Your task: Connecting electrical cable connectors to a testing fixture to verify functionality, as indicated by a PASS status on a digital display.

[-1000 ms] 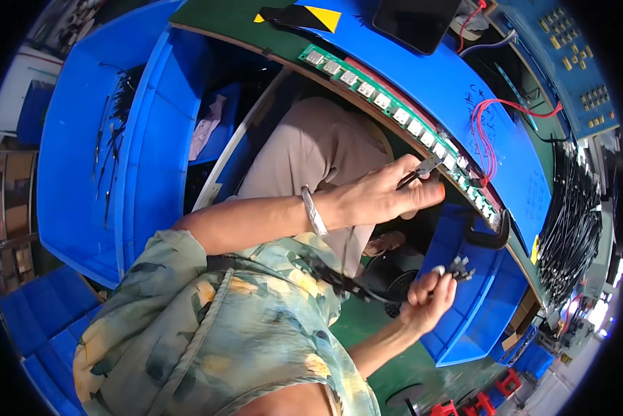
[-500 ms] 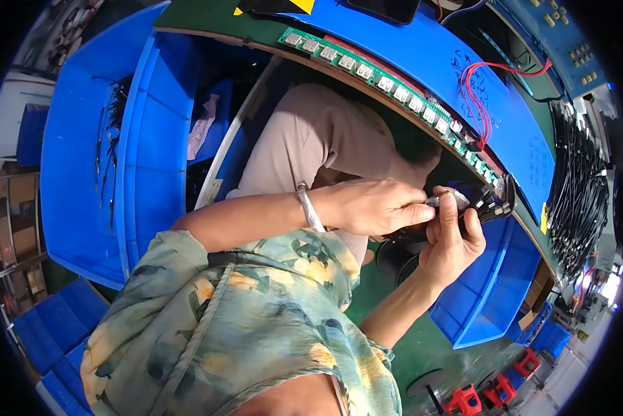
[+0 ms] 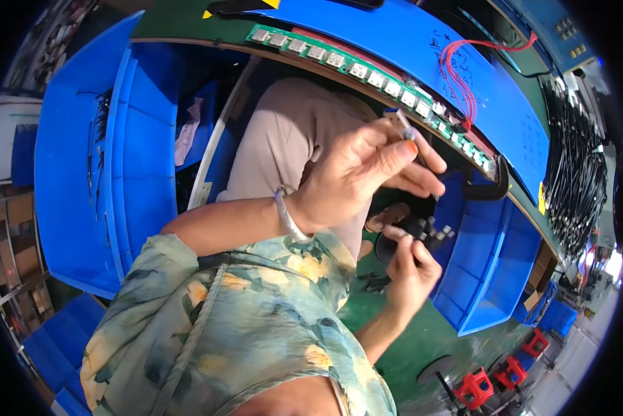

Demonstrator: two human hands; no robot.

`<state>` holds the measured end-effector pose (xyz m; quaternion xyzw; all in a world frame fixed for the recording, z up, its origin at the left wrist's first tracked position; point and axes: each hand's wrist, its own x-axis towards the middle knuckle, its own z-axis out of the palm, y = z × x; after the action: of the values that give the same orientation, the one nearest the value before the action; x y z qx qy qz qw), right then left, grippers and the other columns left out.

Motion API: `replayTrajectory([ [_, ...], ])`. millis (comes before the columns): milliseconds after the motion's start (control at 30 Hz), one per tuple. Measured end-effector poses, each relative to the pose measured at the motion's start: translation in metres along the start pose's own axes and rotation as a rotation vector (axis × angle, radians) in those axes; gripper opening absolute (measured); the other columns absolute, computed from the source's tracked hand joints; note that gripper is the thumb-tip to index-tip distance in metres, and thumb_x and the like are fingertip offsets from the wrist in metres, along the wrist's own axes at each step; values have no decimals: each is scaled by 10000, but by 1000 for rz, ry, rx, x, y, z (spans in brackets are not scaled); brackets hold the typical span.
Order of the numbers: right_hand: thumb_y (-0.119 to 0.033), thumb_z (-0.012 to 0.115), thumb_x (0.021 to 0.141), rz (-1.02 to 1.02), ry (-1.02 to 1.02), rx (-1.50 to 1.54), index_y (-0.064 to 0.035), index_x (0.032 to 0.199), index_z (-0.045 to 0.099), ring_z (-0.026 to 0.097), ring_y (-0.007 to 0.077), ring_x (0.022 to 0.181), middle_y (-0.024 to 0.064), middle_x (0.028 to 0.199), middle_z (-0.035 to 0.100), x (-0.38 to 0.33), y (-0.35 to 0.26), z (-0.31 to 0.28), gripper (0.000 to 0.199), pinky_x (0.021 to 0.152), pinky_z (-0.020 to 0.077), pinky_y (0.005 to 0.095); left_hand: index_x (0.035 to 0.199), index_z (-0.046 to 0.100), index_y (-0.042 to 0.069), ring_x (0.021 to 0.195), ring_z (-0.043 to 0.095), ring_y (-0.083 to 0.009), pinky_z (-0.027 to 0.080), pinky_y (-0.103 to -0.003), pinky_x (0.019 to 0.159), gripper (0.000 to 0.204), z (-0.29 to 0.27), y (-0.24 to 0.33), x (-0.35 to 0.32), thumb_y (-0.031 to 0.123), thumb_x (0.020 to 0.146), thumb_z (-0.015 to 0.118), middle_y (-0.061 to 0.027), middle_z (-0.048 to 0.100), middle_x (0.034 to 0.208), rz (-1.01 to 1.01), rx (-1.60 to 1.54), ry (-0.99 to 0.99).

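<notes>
My left hand (image 3: 356, 166) is raised close to the table edge, its thumb and forefinger pinching a cable plug (image 3: 398, 123) with a metal shell. The plug points up toward the long green circuit board (image 3: 316, 53), which carries a row of metal sockets along the edge. It looks apart from the board. Lower and to the right, my right hand (image 3: 414, 272) is closed on a bunch of black cables (image 3: 422, 229) with several metal-tipped ends. Much of the bunch is blurred, and the cable run between the hands is hard to make out.
A blue bin (image 3: 82, 180) with a few black cables stands at left, another blue bin (image 3: 488, 263) at right under the table. Red wires (image 3: 457, 76) join the board on a blue sheet (image 3: 394, 35). Many black cables (image 3: 575, 173) hang at far right; red stools (image 3: 474, 388) stand behind.
My hands have moved apart. The left has risen toward the board with a plug in its pinch; the right has dropped down and left with the cable bunch.
</notes>
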<state>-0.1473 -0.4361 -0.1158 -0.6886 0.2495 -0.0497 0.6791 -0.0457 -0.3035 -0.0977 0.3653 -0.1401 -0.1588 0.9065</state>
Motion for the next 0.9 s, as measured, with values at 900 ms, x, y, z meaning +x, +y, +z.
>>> replayTrajectory([
  [900,-179,465,861,-425,431,528,10,755,508,280,28,378,25,580,469,43,-13,-22,221,324,212,157,803,544,-36,476,562,-106,421,-185,427,217,-8,10,-34,164,844,469,-89,595,685,-429,158,77],
])
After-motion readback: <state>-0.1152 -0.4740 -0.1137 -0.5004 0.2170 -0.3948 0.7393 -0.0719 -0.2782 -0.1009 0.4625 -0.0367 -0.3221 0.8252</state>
